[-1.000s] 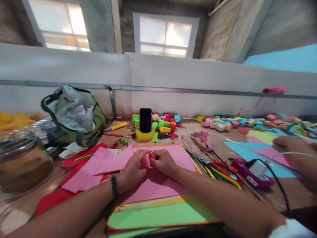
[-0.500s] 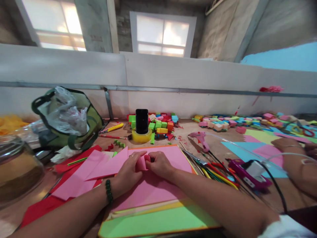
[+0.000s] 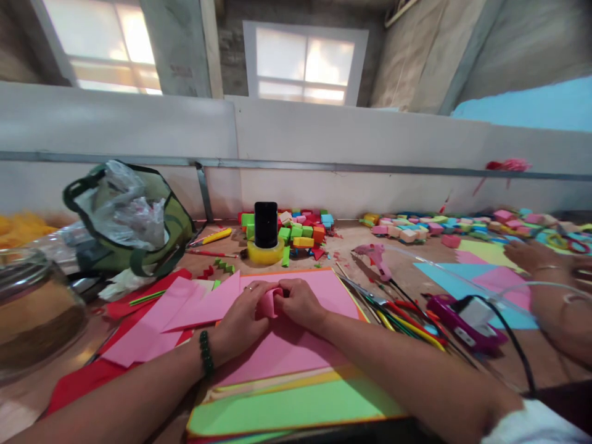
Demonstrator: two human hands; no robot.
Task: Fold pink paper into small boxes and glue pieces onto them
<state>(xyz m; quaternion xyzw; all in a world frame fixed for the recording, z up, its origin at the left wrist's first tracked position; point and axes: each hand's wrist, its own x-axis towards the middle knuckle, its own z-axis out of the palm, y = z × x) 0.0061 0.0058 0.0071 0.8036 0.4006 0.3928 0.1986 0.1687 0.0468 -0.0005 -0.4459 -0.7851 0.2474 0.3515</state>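
Between my two hands is a small folded piece of pink paper [image 3: 269,304], held just above a stack of coloured sheets. My left hand [image 3: 245,317], with a ring and a dark green bead bracelet, pinches the piece from the left. From the right my right hand [image 3: 298,303] grips its edge, fingertips close to the left ones. Parts of the paper are hidden behind my fingers. Under both hands lies a large pink sheet [image 3: 324,354], with a green sheet [image 3: 296,404] showing at the near edge. Loose pink strips [image 3: 152,324] lie to the left.
A pink glue gun [image 3: 377,259], scissors [image 3: 365,291] and a purple power strip [image 3: 467,327] lie at the right. A phone [image 3: 266,225] stands in a tape roll [image 3: 266,253] before folded paper blocks [image 3: 303,232]. A bag [image 3: 178,228] and jar [image 3: 41,320] stand left. Another person's arm [image 3: 550,290] reaches in.
My fingers have shifted slightly around the pink paper, and my right hand sits a little higher and closer to the left. The other person's hand has moved a little further away.
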